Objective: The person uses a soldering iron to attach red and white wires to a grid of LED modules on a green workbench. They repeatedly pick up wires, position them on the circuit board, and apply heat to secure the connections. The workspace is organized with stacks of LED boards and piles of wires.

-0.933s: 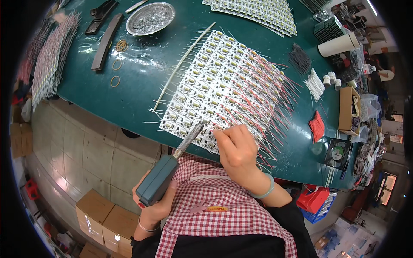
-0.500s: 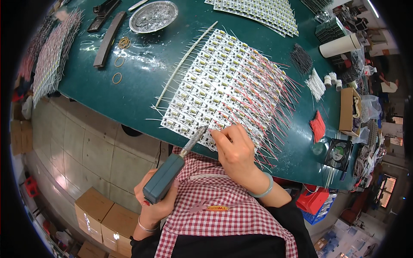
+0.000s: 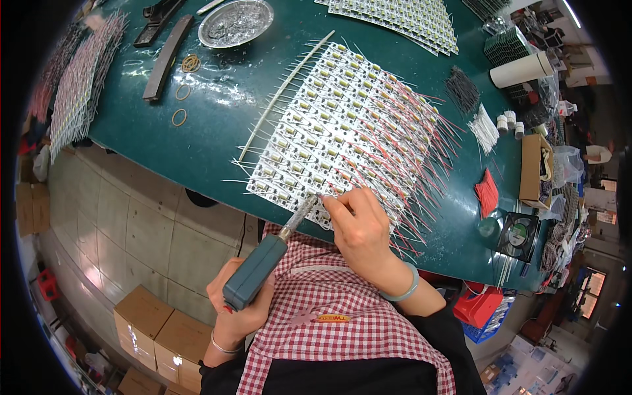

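Observation:
My left hand [image 3: 242, 299] is wrapped round the dark green handle of a soldering iron [image 3: 260, 266]. Its metal tip reaches the near edge of a white circuit board panel [image 3: 289, 141] lying on the green table. Rows of small components cover the panel, with white wires along its left side and red wires along its right. Just right of the tip, my right hand [image 3: 362, 224] is closed in a pinch over the panel's near edge. What its fingertips hold is too small to make out.
A metal dish [image 3: 236, 23] with solder scraps, a dark bar [image 3: 169, 58] and rubber bands [image 3: 179, 117] lie at the far left. To the right are bundles of black wires [image 3: 461, 91], white wires [image 3: 484, 130] and red wires [image 3: 486, 194], plus a small fan [image 3: 518, 234].
The soldering iron and my left hand have shifted slightly to the right. My right hand keeps its pinch and has barely moved.

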A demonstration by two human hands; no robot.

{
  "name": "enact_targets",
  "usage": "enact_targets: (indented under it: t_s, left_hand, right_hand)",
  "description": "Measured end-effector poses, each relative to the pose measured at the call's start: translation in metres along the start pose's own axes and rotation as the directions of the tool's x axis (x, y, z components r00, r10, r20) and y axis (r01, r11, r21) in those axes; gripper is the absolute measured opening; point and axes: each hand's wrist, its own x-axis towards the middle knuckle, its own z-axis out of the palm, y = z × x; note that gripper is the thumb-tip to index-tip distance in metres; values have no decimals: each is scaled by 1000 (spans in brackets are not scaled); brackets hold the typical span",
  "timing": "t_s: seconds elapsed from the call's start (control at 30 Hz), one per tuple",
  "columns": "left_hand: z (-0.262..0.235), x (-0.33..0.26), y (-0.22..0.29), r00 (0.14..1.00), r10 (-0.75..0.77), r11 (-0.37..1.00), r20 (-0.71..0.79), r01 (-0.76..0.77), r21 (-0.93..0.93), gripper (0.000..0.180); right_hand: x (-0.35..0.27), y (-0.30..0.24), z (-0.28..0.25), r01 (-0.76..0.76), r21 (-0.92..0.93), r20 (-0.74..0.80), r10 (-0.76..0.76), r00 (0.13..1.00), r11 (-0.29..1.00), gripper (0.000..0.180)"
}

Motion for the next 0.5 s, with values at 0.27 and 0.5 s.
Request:
enact_targets:
  t_s: [0.27, 0.5]
  left_hand:
    - [-4, -15, -8, 989, -150, 983, 3, 150, -105, 18]
    - [-3, -10, -4, 995, -99, 992, 20, 100, -82, 19]
  right_hand:
    - [-1, -1, 1, -1, -15, 10, 1, 1000, 1000, 28]
    - [-1, -2, 1, -2, -34, 3, 2, 1000, 999, 26]
